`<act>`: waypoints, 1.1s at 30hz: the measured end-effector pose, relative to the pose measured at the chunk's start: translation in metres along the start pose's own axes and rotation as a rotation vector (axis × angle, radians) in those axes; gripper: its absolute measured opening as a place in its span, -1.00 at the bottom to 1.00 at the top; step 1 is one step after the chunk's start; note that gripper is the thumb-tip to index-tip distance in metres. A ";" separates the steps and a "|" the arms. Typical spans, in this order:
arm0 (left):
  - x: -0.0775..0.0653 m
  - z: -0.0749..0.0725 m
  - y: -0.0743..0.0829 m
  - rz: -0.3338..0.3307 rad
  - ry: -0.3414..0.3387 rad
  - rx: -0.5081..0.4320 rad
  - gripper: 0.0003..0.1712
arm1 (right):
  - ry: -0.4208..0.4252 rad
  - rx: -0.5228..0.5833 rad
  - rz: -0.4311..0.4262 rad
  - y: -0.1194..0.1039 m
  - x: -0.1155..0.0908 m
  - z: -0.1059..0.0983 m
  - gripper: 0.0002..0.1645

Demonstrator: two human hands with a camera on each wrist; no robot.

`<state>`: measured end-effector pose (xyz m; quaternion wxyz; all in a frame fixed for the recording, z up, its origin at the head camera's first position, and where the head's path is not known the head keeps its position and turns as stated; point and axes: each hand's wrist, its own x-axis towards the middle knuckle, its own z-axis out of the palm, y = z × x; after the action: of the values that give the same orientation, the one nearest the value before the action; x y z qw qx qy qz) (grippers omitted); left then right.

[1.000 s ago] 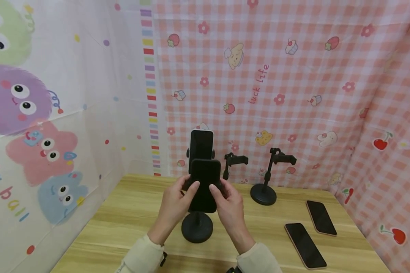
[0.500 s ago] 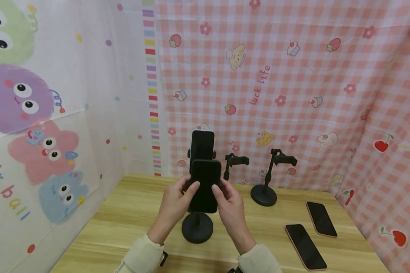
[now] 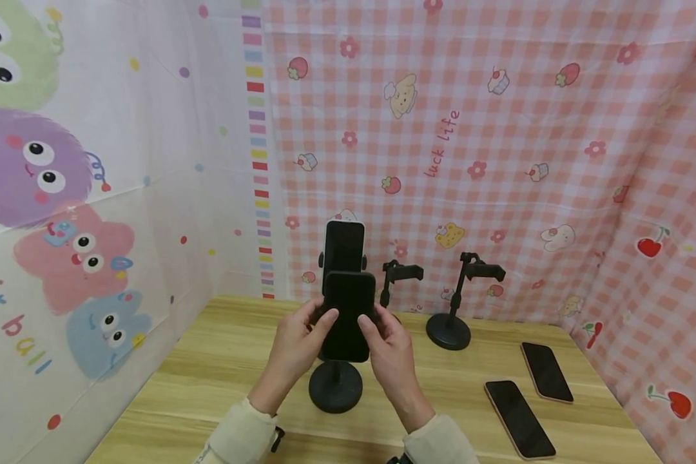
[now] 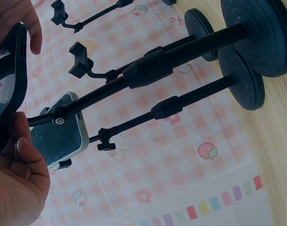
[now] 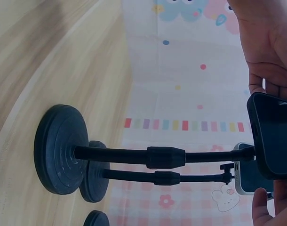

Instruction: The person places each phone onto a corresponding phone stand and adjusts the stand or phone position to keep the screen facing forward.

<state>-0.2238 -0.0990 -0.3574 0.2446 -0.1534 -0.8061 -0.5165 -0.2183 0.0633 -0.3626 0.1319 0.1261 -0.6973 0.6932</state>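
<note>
A black smartphone (image 3: 350, 290) stands upright at the top of the nearest black phone stand (image 3: 335, 388). My left hand (image 3: 301, 335) grips its left side, with the thumb on the front edge and the fingers behind. On the other side my right hand (image 3: 391, 341) holds it the same way. In the right wrist view, the stand's pole (image 5: 209, 157) runs up to the back of this phone (image 5: 277, 136). The phone hides the clamp in the head view. Behind it, a white-edged phone (image 3: 345, 245) sits upright in another stand's clamp, also visible in the left wrist view (image 4: 63, 136).
Two more stands stand at the back: one partly hidden (image 3: 403, 273), one further right (image 3: 449, 330) with a bare clamp. Two pink-edged phones (image 3: 520, 419) (image 3: 547, 372) lie face up on the right of the wooden table (image 3: 197, 367). Patterned curtains (image 3: 470, 116) enclose the table.
</note>
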 end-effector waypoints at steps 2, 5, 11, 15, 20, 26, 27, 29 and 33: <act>0.000 0.000 0.000 -0.007 -0.004 -0.005 -0.70 | -0.002 -0.007 -0.004 0.000 0.000 0.000 -0.47; 0.000 -0.001 -0.002 0.000 -0.016 -0.022 -0.67 | -0.005 -0.015 -0.008 0.000 0.001 0.000 -0.48; 0.000 -0.003 -0.005 0.016 -0.029 -0.037 -0.66 | -0.014 -0.010 0.001 0.000 0.003 0.001 -0.53; 0.001 -0.003 -0.006 0.033 -0.039 -0.032 -0.66 | -0.010 -0.007 0.011 -0.002 0.003 0.001 -0.52; 0.001 -0.004 -0.008 0.060 -0.037 -0.018 -0.66 | -0.004 -0.013 0.031 -0.004 0.003 0.001 -0.53; 0.000 -0.002 -0.004 0.118 0.010 0.050 -0.69 | 0.019 -0.025 0.048 -0.005 0.003 0.003 -0.56; 0.000 -0.001 -0.004 0.129 0.021 0.065 -0.70 | 0.025 -0.029 0.049 -0.005 0.003 0.003 -0.56; 0.000 -0.001 -0.002 0.147 0.039 0.095 -0.70 | 0.041 -0.040 0.053 -0.006 0.004 0.003 -0.57; 0.000 0.000 0.000 0.149 0.071 0.138 -0.70 | 0.067 -0.064 0.047 -0.008 0.004 0.005 -0.59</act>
<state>-0.2233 -0.0991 -0.3574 0.3209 -0.1772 -0.8170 -0.4452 -0.2189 0.0581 -0.3539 0.1428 0.0821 -0.7170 0.6774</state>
